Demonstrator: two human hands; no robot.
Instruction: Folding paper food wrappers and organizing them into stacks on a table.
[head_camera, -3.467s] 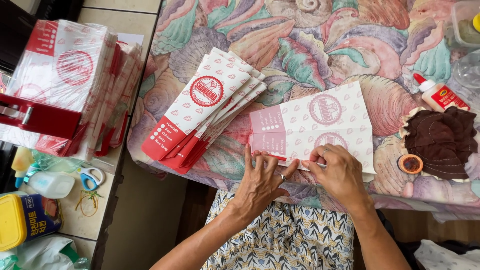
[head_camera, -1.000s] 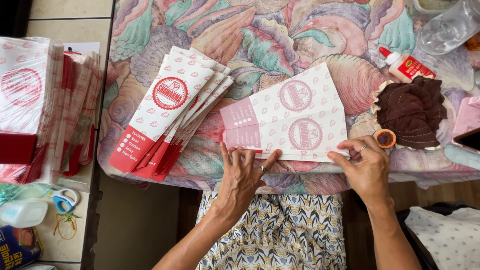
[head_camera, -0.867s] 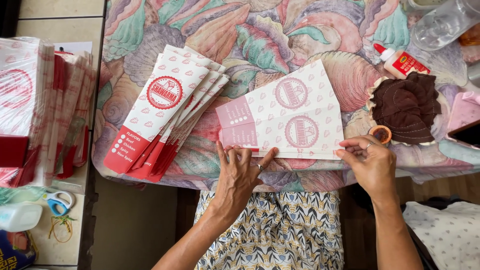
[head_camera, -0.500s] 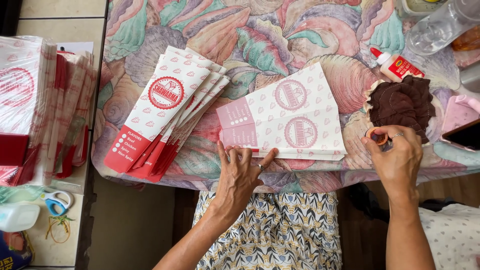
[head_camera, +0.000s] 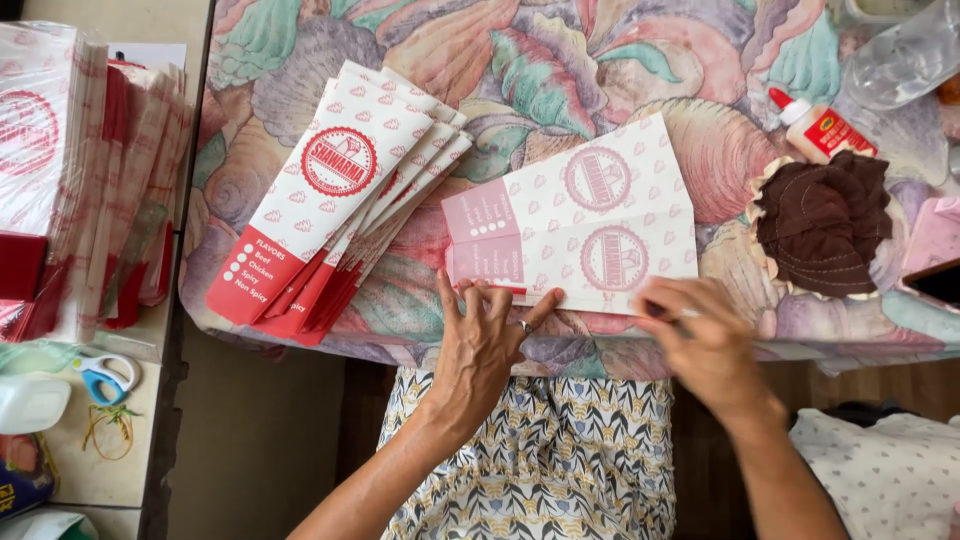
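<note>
A flat white paper sleeve (head_camera: 590, 225) with red round marks and a pink panel lies on the flowered tablecloth (head_camera: 560, 70). My left hand (head_camera: 485, 335) presses flat on the sleeve's near left edge, fingers spread. My right hand (head_camera: 700, 335) is blurred at the near right edge of the sleeve, fingertips on the folded flap. Whether it holds anything small I cannot tell. A fanned pile of finished red and white sleeves (head_camera: 335, 195) lies to the left.
A white glue bottle with a red cap (head_camera: 822, 125) and a brown cloth (head_camera: 825, 220) lie at the right. Bundled sleeves (head_camera: 75, 170) stand on the side table at left, with blue-handled scissors (head_camera: 105, 372). A clear plastic bottle (head_camera: 900, 55) lies at the top right.
My right hand went to the small orange pot beside the brown cloth, then came back to the sleeve's near right edge. My left hand stayed pressed on the paper.
</note>
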